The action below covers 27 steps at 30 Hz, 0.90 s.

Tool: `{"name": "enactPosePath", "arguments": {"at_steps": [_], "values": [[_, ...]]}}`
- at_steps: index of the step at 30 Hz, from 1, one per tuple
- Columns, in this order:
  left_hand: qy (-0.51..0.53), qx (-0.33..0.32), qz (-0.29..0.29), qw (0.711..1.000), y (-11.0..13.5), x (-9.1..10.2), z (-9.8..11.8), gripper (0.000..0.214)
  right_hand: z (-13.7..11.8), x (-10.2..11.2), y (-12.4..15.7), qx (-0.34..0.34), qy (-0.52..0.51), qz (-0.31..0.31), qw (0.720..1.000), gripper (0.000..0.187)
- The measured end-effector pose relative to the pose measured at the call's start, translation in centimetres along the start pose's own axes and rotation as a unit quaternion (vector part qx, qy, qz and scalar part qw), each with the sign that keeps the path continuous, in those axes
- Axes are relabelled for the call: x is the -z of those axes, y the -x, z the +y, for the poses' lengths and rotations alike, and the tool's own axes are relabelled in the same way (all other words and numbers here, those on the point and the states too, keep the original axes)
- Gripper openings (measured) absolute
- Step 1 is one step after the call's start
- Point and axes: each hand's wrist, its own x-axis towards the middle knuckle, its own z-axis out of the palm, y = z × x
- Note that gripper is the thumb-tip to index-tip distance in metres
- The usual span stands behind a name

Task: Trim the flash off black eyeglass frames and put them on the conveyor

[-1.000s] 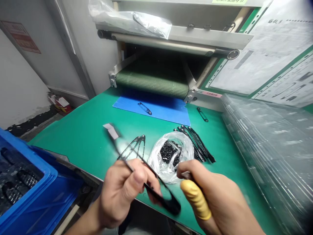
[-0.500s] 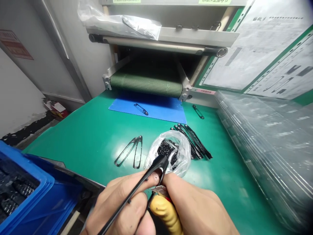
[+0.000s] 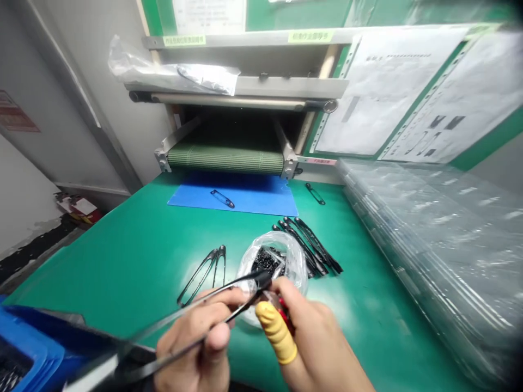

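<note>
My left hand (image 3: 200, 345) is closed on a long black V-shaped clip part (image 3: 192, 318), whose joined tip points right toward my other hand. My right hand (image 3: 314, 348), with a yellow cot on one finger, grips a small red-handled tool (image 3: 281, 313) whose metal end meets the clip's tip. Just behind the hands lies a clear plastic bag (image 3: 272, 261) of small black pieces. Two more black clips (image 3: 204, 272) lie on the green table (image 3: 122, 261) to the left of the bag, and a bundle of black clips (image 3: 306, 245) lies to its right.
A green conveyor belt (image 3: 224, 158) ends at a blue mat (image 3: 253, 193) holding one clip (image 3: 223, 198); another clip (image 3: 315, 193) lies right of the mat. Stacked clear plastic trays (image 3: 429, 234) fill the right side. A blue bin (image 3: 28, 354) sits at lower left. Instruction sheets (image 3: 388, 103) hang behind.
The left hand swung the clip round so its tip now points right. Both hands came together, and the tool met the clip's tip. The view tilted upward.
</note>
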Motion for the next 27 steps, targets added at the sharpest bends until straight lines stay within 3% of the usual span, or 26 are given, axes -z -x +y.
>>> {"name": "enactPosePath", "arguments": {"at_steps": [2,4,5,7,8,9,10,12,16,19,21,23,27], "values": [[0.101,0.073,-0.055,0.991,-1.2,-0.9,0.4,0.029,0.6,0.9,-0.5,-0.036,-0.132,-0.026,0.99,0.032],[0.111,0.121,-0.198,0.966,-3.3,-1.5,0.2,0.038,1.6,2.1,-1.2,-0.048,-0.228,-0.064,0.97,0.046],[0.066,0.128,-0.27,0.952,-4.7,-1.7,-0.4,0.044,2.4,2.9,-1.5,-0.051,-0.229,-0.053,0.971,0.048],[-0.089,0.094,-0.361,0.924,-8.0,-1.9,-2.6,0.05,4.5,4.8,-2.4,-0.069,-0.103,0.047,0.991,0.046],[-0.152,0.074,-0.356,0.919,-9.8,-1.8,-4.2,0.048,5.8,5.8,-2.8,-0.081,0.007,0.117,0.99,0.043],[-0.193,0.064,-0.334,0.92,-11.6,-1.8,-6.1,0.043,7.1,6.7,-3.3,-0.104,0.13,0.176,0.97,0.041],[-0.237,0.054,-0.31,0.919,-13.4,-1.6,-8.2,0.035,8.4,7.5,-3.7,-0.124,0.189,0.202,0.953,0.039],[-0.319,0.031,-0.282,0.904,-16.5,-1.3,-12.3,0.026,10.8,8.7,-4.4,-0.159,0.245,0.216,0.932,0.035],[-0.433,-0.015,-0.321,0.842,-20.0,-1.0,-17.8,0.033,13.5,8.9,-4.5,-0.217,0.283,0.201,0.912,0.029],[-0.475,-0.042,-0.362,0.801,-20.5,-1.3,-19.1,0.031,14.0,8.5,-4.3,-0.227,0.287,0.201,0.909,0.022],[-0.484,-0.052,-0.373,0.79,-20.4,-1.6,-19.2,0.032,13.9,8.3,-4.3,-0.221,0.281,0.208,0.911,0.013],[-0.48,-0.049,-0.372,0.793,-20.2,-1.8,-19.1,0.035,13.5,8.1,-4.5,-0.202,0.268,0.216,0.917,0.008],[-0.427,0.004,-0.362,0.828,-20.0,-2.0,-18.6,0.034,12.1,7.7,-4.6,-0.144,0.231,0.225,0.936,0.024]]}}
